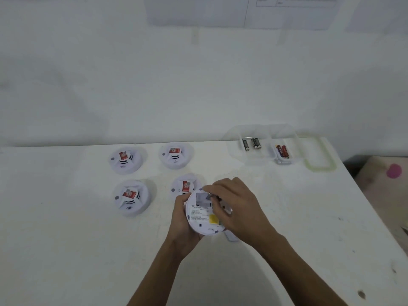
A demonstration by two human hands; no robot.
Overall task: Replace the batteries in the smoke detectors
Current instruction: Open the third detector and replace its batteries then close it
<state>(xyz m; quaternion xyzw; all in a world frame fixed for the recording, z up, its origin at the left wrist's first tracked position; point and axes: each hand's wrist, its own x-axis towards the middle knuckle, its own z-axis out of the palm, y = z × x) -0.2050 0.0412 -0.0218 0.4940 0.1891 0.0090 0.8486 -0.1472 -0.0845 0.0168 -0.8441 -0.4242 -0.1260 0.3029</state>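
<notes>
A white smoke detector is held back side up above the table, its label and a yellow sticker showing. My left hand grips its left rim. My right hand rests over its upper right, fingertips pinching a small dark battery at the open battery bay. Several more detectors lie face up: two at the back, one front left, one partly hidden behind the held one.
A clear plastic box at the back right holds black batteries in one compartment and red ones in another. Its green-rimmed lid lies beside it. A white cover piece lies under my right wrist. The table's right edge runs diagonally.
</notes>
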